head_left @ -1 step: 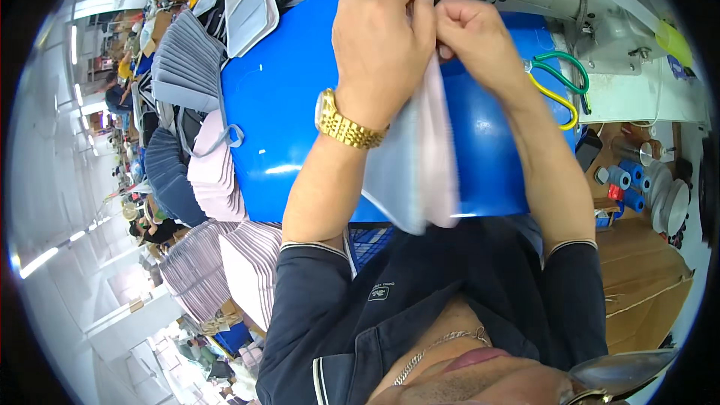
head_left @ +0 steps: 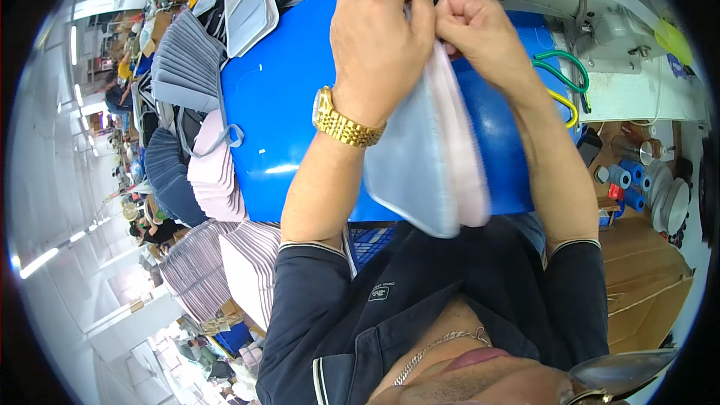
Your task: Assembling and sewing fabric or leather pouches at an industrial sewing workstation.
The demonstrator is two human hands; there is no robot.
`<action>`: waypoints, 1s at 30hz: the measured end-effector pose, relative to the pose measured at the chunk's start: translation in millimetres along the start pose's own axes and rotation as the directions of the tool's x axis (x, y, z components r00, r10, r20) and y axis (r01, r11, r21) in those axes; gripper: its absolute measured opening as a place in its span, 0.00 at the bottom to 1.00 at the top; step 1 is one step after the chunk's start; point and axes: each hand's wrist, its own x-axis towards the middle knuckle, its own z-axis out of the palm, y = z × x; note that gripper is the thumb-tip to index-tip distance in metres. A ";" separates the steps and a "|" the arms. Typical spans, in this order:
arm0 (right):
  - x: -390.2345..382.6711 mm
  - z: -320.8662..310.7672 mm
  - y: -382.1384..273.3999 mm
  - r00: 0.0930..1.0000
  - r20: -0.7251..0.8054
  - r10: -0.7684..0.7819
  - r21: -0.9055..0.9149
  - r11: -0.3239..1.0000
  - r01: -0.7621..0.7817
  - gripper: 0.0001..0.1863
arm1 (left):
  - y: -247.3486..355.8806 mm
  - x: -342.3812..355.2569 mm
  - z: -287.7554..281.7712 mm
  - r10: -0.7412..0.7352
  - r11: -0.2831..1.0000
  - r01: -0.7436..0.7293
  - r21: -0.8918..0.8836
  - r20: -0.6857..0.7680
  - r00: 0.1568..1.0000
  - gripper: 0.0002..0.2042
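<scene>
At the near edge of the blue desk [head_left: 292, 105] is the person's dark shirt [head_left: 427, 292]. Over the desk's middle hang a grey-blue cloth piece [head_left: 412, 150] and, just to its right, a pale pink cloth piece [head_left: 465, 150]; their blurred lower ends reach the desk's near edge. Toward the desk's far edge, the left hand [head_left: 379, 45], with a gold watch [head_left: 349, 126] at the wrist, grasps the upper end of the grey-blue cloth piece with bent fingers. The right hand [head_left: 480, 34], close beside it, has its fingers curled in by the pink piece's upper end; whether it grips the cloth cannot be told.

Left of the desk stand a pink stack [head_left: 214, 169] and a fanned grey stack [head_left: 187, 60]. At the desk's right edge, partly behind the forearm, are scissors with a green and a yellow handle [head_left: 574, 71]. Blue spools [head_left: 634, 180] sit right of the desk. Beyond its far right corner is a pale machine body [head_left: 615, 41]. Farthest off, well left of the desk, ceiling lights [head_left: 73, 45] shine.
</scene>
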 end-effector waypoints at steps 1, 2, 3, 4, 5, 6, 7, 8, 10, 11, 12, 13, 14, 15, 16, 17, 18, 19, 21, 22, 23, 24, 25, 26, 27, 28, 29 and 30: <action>-2.3 -4.7 -11.9 0.999 0.021 0.037 -0.048 0.998 -0.036 0.09 | 0.4 -0.1 -2.4 -0.038 0.999 0.038 -0.027 0.006 0.999 0.08; -7.7 -4.7 -12.5 0.999 0.022 0.036 -0.045 0.998 -0.035 0.09 | 0.6 -0.5 -4.7 -0.075 0.996 0.075 -0.054 0.014 0.997 0.07; -13.1 -5.5 -12.9 1.000 -0.020 0.010 -0.168 0.986 -0.013 0.09 | -1.6 -4.7 -4.5 -0.117 0.989 0.122 -0.080 0.060 0.991 0.08; -18.0 -5.1 -13.6 0.998 -0.057 -0.021 -0.288 0.958 0.004 0.10 | -2.3 -8.2 -4.4 -0.114 0.990 0.118 -0.082 0.059 0.992 0.08; -22.2 -3.4 -14.8 0.999 -0.026 -0.030 -0.282 0.959 0.022 0.13 | -1.7 -11.6 -5.3 -0.100 0.989 0.103 -0.105 0.042 0.994 0.09; -30.5 -1.2 -12.5 0.999 -0.027 -0.021 -0.280 0.960 0.013 0.13 | 3.0 -20.9 -7.7 -0.095 0.987 0.098 -0.130 0.032 0.995 0.10; -33.0 -0.7 -7.2 0.996 -0.036 -0.077 -0.189 0.980 0.068 0.15 | 0.4 -31.1 -12.1 0.085 0.993 -0.084 -0.078 0.018 0.996 0.17; -34.5 -1.0 -4.8 0.990 -0.048 -0.132 -0.096 0.987 0.127 0.18 | 8.9 -48.4 -22.0 0.110 0.987 -0.100 -0.123 0.078 0.991 0.21; -34.5 4.9 -6.6 0.994 -0.030 -0.107 -0.092 0.990 0.104 0.22 | 40.3 -84.3 -56.8 0.166 0.971 -0.121 -0.206 0.219 0.962 0.28; -34.8 6.7 -5.8 0.993 -0.034 -0.113 -0.045 0.993 0.111 0.22 | 54.7 -102.7 -65.6 0.200 0.958 -0.125 -0.256 0.295 0.934 0.32; -33.3 9.7 -6.5 0.992 -0.029 -0.125 0.010 0.992 0.125 0.22 | 64.9 -123.7 -69.9 0.202 0.948 -0.110 -0.297 0.299 0.933 0.35; -32.0 7.8 -8.1 0.991 0.001 -0.131 -0.024 0.991 0.131 0.22 | 76.8 -136.6 -72.5 0.189 0.960 -0.110 -0.257 0.307 0.933 0.35; -29.4 7.7 -10.4 0.991 0.011 -0.133 -0.014 0.991 0.133 0.22 | 80.1 -142.1 -72.1 0.205 0.966 -0.147 -0.212 0.286 0.936 0.32; -27.2 5.5 -12.1 0.996 -0.004 -0.090 -0.024 0.996 0.090 0.21 | 83.3 -140.8 -69.7 0.168 0.970 -0.109 -0.219 0.269 0.948 0.28; -24.8 4.0 -12.5 0.999 -0.019 -0.048 -0.034 0.998 0.047 0.21 | 86.4 -137.9 -68.6 0.129 0.971 -0.071 -0.228 0.252 0.959 0.26; -22.3 4.5 -9.7 0.999 -0.024 -0.032 0.019 0.999 0.032 0.21 | 88.1 -134.7 -67.8 0.127 0.971 -0.070 -0.227 0.249 0.960 0.26; -18.6 5.0 -8.9 0.999 -0.019 -0.031 0.019 0.999 0.031 0.21 | 90.0 -131.3 -68.1 0.119 0.975 -0.068 -0.209 0.240 0.964 0.26; -14.7 5.1 -8.2 0.997 -0.034 -0.069 0.000 0.998 0.069 0.20 | 91.0 -129.0 -67.5 0.111 0.979 -0.067 -0.193 0.230 0.967 0.27; -14.2 4.9 -12.2 0.993 -0.045 -0.110 -0.023 0.994 0.109 0.20 | 88.8 -124.9 -63.1 0.101 0.984 -0.068 -0.164 0.205 0.974 0.27; -18.4 4.5 -19.4 0.997 -0.061 -0.050 -0.081 0.996 0.045 0.20 | 87.0 -122.1 -60.7 0.095 0.988 -0.071 -0.136 0.181 0.979 0.27; -23.8 4.3 -24.6 0.997 -0.082 0.009 -0.138 0.990 -0.020 0.20 | 85.6 -117.3 -61.5 0.102 0.989 -0.084 -0.122 0.158 0.982 0.27; -32.4 4.2 -25.3 0.997 -0.078 0.011 -0.137 0.990 -0.021 0.20 | 83.9 -115.9 -63.0 0.099 0.990 -0.080 -0.119 0.158 0.983 0.27; -42.1 3.1 -25.6 0.997 -0.067 -0.027 -0.241 0.971 0.010 0.20 | 81.7 -114.8 -63.9 0.101 0.991 -0.087 -0.102 0.146 0.984 0.27; -52.0 4.1 -26.8 0.997 -0.053 -0.063 -0.341 0.939 0.042 0.21 | 80.5 -114.2 -63.7 0.104 0.992 -0.093 -0.085 0.136 0.985 0.27; -60.4 5.5 -34.0 0.997 -0.067 -0.032 -0.382 0.924 0.004 0.21 | 81.3 -112.4 -59.7 0.083 0.994 -0.076 -0.080 0.088 0.993 0.24; -63.0 5.6 -32.4 0.997 -0.064 -0.034 -0.382 0.924 0.007 0.21 | 81.2 -111.4 -60.5 0.083 0.994 -0.076 -0.077 0.086 0.993 0.24; -65.1 5.6 -28.0 0.999 -0.043 -0.027 -0.303 0.953 0.012 0.21 | 80.6 -110.3 -62.5 0.075 0.995 -0.067 -0.076 0.109 0.991 0.22; -67.3 5.1 -25.5 0.999 -0.029 -0.018 -0.225 0.974 0.011 0.21 | 80.6 -109.4 -64.0 0.070 0.995 -0.059 -0.081 0.134 0.988 0.20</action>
